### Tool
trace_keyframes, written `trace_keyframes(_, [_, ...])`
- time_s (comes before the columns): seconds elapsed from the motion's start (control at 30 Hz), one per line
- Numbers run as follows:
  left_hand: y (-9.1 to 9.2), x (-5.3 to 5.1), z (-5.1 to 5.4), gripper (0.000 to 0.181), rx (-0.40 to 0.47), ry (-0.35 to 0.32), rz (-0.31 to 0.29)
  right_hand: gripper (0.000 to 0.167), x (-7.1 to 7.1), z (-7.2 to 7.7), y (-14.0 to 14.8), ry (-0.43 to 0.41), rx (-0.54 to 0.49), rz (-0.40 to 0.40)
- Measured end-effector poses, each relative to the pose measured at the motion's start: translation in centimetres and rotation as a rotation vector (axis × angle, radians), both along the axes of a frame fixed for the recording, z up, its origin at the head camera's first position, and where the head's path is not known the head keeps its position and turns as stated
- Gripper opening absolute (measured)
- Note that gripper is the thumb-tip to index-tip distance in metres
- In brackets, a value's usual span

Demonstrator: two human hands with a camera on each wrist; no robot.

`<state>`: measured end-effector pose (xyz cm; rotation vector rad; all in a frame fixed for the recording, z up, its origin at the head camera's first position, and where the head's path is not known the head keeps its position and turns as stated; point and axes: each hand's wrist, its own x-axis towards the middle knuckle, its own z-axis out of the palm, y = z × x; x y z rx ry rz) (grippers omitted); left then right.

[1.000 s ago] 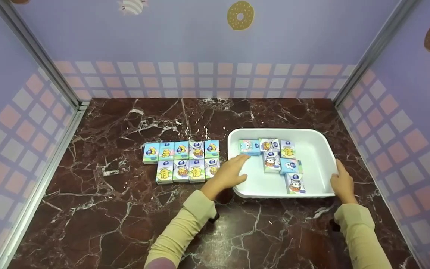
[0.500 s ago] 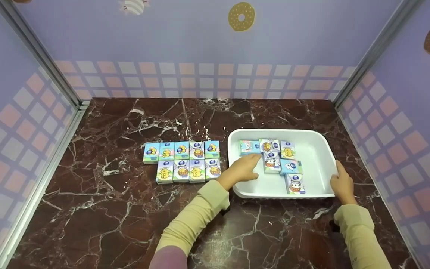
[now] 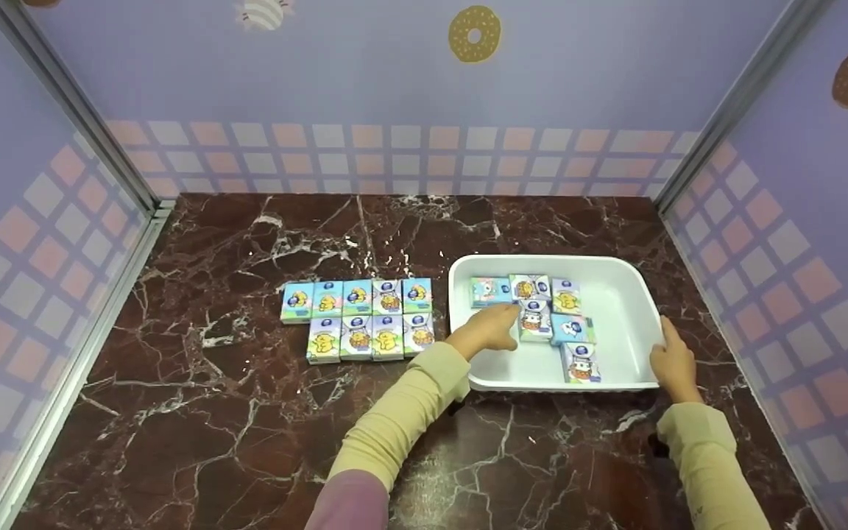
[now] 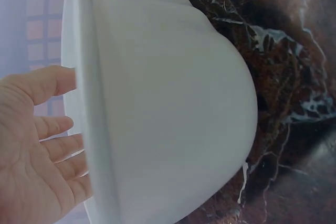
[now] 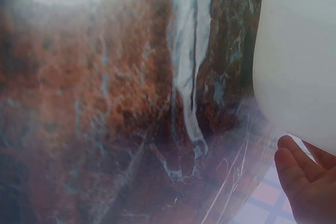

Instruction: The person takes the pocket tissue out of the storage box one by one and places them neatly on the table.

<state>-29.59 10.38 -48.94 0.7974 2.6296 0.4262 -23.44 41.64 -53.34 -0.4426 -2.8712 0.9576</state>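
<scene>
A white plastic tray [image 3: 621, 324] holds several small cartoon-printed packets, which look like pocket tissue packs. My left hand [image 3: 490, 329] reaches over the tray's left side, fingers extended and nothing in its grasp. Its fingertips are close to a white and purple packet [image 3: 535, 322]; whether they touch it I cannot tell. In the left wrist view the palm [image 4: 26, 161] shows beyond the tray's rim [image 4: 89, 103]. My right hand [image 3: 674, 366] holds the tray's right rim, thumb at the inner side. The right wrist view shows its fingers [image 5: 299, 163] against the tray's outer wall.
Left of the tray, several similar packets [image 3: 357, 340] lie side by side in two touching rows on the dark marbled tabletop [image 3: 210, 419]. Purple panels [image 3: 365, 81] with a checked border enclose the back and both sides.
My left hand has moved right, from the tray's left rim further in toward the packets. The right hand stays at the right rim, and the packets lie as before.
</scene>
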Motion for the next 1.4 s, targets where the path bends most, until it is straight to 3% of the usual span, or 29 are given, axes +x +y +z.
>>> trace_keyframes(0.33, [1.7, 0.9, -1.6, 0.069, -0.088, -0.036, -0.026, 0.056, -0.1, -0.1, 0.1, -0.010, 0.001, -0.002])
trace_keyframes(0.67, [2.4, 1.4, -2.5, 0.068, -0.155, -0.037, 0.000, 0.056, -0.1, -0.1, 0.0, 0.023, 0.001, 0.001])
trace_keyframes(1.0, [2.7, 1.8, -2.3, 0.065, -0.159, -0.015, -0.005, 0.055, -0.1, 0.0, 0.0, 0.018, 0.004, -0.004])
trace_keyframes(1.23, [3.1, 2.3, -2.0, 0.060, -0.220, 0.009, -0.035, 0.055, -0.1, -0.1, 0.1, 0.021, 0.003, -0.010])
trace_keyframes(1.4, [3.5, 2.1, -1.3, 0.052, -0.251, 0.050, -0.009, 0.056, -0.1, -0.2, 0.1, 0.007, -0.002, 0.002])
